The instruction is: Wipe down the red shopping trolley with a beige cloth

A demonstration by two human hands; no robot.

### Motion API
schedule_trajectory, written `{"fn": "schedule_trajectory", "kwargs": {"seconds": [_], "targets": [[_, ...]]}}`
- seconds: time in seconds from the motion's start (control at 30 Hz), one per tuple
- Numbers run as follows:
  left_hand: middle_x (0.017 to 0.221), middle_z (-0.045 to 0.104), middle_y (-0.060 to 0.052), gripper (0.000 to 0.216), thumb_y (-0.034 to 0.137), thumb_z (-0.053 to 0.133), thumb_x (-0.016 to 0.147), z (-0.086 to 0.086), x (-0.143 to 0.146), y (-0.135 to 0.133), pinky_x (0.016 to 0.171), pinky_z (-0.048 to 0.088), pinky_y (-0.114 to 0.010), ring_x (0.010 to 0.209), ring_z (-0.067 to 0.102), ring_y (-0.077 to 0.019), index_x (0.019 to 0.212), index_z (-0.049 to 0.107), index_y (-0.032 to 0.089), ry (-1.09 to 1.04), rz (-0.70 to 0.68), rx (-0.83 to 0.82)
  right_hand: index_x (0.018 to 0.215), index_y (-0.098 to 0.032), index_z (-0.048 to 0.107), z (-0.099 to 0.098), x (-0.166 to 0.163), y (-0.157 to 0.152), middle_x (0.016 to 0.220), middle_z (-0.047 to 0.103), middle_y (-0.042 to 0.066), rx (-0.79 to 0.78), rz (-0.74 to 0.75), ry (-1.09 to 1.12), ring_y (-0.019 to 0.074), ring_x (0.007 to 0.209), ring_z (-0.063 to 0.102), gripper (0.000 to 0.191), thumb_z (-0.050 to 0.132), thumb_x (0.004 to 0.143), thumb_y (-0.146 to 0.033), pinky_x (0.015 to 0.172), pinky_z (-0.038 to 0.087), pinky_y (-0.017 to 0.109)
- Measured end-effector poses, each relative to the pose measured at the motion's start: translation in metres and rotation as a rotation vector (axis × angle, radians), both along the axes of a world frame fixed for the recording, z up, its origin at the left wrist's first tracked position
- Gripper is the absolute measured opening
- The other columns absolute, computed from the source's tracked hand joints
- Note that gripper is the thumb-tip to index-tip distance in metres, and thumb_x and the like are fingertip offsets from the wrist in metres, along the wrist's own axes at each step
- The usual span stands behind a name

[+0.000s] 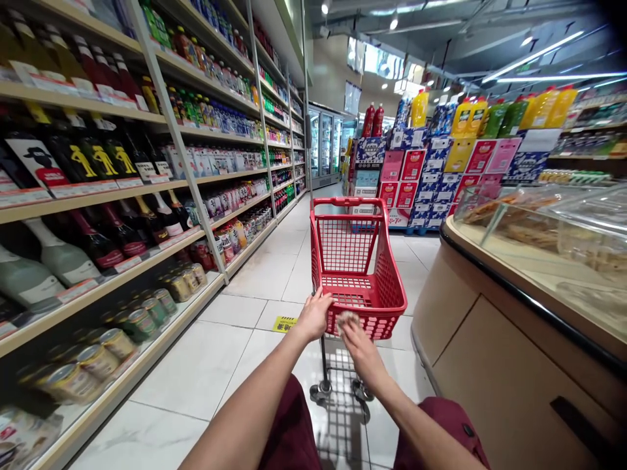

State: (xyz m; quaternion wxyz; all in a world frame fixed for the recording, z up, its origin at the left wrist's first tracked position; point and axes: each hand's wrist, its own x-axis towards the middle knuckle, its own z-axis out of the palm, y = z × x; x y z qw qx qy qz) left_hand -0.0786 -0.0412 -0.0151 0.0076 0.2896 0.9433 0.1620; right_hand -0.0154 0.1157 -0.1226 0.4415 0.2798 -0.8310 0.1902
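A red plastic shopping cart [390, 281] stands in front of me, its basket showing no goods and its handle bar on the far side. My left hand [314, 316] is closed around the near left corner of the basket's rim. In my right hand [361, 351] is a crumpled whitish cloth [347, 320], pressed to or just before the perforated near end of the basket; slight blur hides whether it touches. Below the basket, a metal frame and small wheels [321, 390] rest on the floor.
Shelves [189, 181] of bottles and cans run along the left. A curved food counter [484, 281] with a glass guard stands close on the right. Stacked drink boxes [411, 166] rise behind the cart. A yellow floor sticker [284, 324] lies on the pale tiles.
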Motion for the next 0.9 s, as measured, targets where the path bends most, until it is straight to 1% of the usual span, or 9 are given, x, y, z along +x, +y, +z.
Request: {"fn": "schedule_trajectory", "kwargs": {"seconds": [0.07, 0.1, 0.2, 0.27, 0.37, 0.47, 0.63, 0.8, 0.9], "targets": [[0.137, 0.038, -0.002, 0.05, 0.002, 0.035, 0.07, 0.005, 0.001, 0.0, 0.106, 0.019, -0.047, 0.133, 0.014, -0.0174, 0.115, 0.047, 0.021, -0.016, 0.004, -0.037, 0.127, -0.02, 0.042, -0.004, 0.005, 0.007, 0.126, 0.051, 0.004, 0.044, -0.001, -0.027, 0.0118, 0.128, 0.026, 0.046, 0.032, 0.085, -0.004, 0.104, 0.034, 0.029], [0.136, 0.039, -0.001, 0.05, 0.001, 0.034, 0.071, 0.007, 0.002, 0.001, 0.106, 0.017, -0.049, 0.133, 0.014, -0.0173, 0.114, 0.047, 0.022, -0.012, 0.011, -0.054, 0.128, -0.021, 0.041, -0.005, 0.007, 0.012, 0.127, 0.05, 0.003, 0.039, -0.005, -0.034, 0.0125, 0.128, 0.027, 0.047, 0.033, 0.085, -0.004, 0.104, 0.034, 0.03], [0.135, 0.04, -0.004, 0.044, 0.006, 0.036, 0.074, 0.008, 0.004, 0.01, 0.105, 0.012, -0.055, 0.133, 0.012, -0.0206, 0.113, 0.047, 0.021, 0.032, 0.078, -0.11, 0.129, -0.021, 0.039, -0.002, 0.009, 0.031, 0.132, 0.044, 0.006, -0.062, -0.062, -0.009, 0.0191, 0.129, 0.027, 0.049, 0.038, 0.083, -0.004, 0.106, 0.03, 0.043], [0.139, 0.033, -0.01, 0.045, 0.011, 0.037, 0.075, 0.005, 0.008, 0.02, 0.105, 0.009, -0.056, 0.133, 0.011, -0.0239, 0.119, 0.043, 0.017, 0.072, 0.131, -0.146, 0.13, -0.019, 0.039, -0.005, 0.007, 0.041, 0.134, 0.041, 0.008, -0.111, -0.126, 0.008, 0.0216, 0.129, 0.025, 0.049, 0.038, 0.083, -0.003, 0.105, 0.029, 0.047], [0.144, 0.023, -0.011, 0.054, 0.01, 0.035, 0.076, -0.005, 0.014, 0.031, 0.106, 0.009, -0.054, 0.134, 0.01, -0.0238, 0.129, 0.033, 0.014, 0.101, 0.109, -0.188, 0.128, -0.021, 0.041, -0.023, 0.009, 0.05, 0.132, 0.044, 0.007, -0.033, -0.146, -0.029, 0.0183, 0.129, 0.025, 0.049, 0.034, 0.083, -0.001, 0.104, 0.034, 0.042], [0.143, 0.025, -0.009, 0.056, 0.009, 0.034, 0.075, -0.012, 0.018, 0.035, 0.107, 0.01, -0.051, 0.134, 0.011, -0.0222, 0.13, 0.031, 0.012, 0.113, 0.081, -0.193, 0.129, -0.025, 0.039, -0.034, 0.013, 0.056, 0.13, 0.046, 0.004, 0.015, -0.093, -0.072, 0.0153, 0.128, 0.028, 0.05, 0.035, 0.084, -0.003, 0.103, 0.037, 0.037], [0.142, 0.027, -0.011, 0.056, 0.011, 0.038, 0.073, -0.013, 0.016, 0.034, 0.109, 0.012, -0.044, 0.133, 0.012, -0.0223, 0.129, 0.034, 0.008, 0.124, 0.096, -0.142, 0.133, -0.024, 0.031, -0.02, 0.011, 0.063, 0.137, 0.036, 0.005, -0.12, -0.153, -0.047, 0.0193, 0.13, 0.023, 0.053, 0.036, 0.084, -0.005, 0.107, 0.028, 0.043], [0.142, 0.026, -0.011, 0.061, 0.01, 0.042, 0.069, -0.014, 0.016, 0.032, 0.11, 0.013, -0.041, 0.133, 0.012, -0.0222, 0.129, 0.033, 0.007, 0.094, 0.067, -0.121, 0.133, -0.032, 0.029, -0.029, 0.025, 0.064, 0.131, 0.045, -0.002, -0.025, -0.101, -0.138, 0.0144, 0.125, 0.033, 0.055, 0.033, 0.084, -0.006, 0.102, 0.039, 0.031], [0.142, 0.028, -0.011, 0.058, 0.012, 0.039, 0.071, -0.016, 0.017, 0.033, 0.11, 0.012, -0.041, 0.133, 0.012, -0.0221, 0.129, 0.034, 0.007, 0.102, 0.065, -0.09, 0.134, -0.031, 0.027, -0.008, 0.027, 0.07, 0.134, 0.04, 0.001, -0.127, -0.171, -0.064, 0.0203, 0.126, 0.032, 0.061, 0.034, 0.081, -0.003, 0.103, 0.037, 0.041]]}}
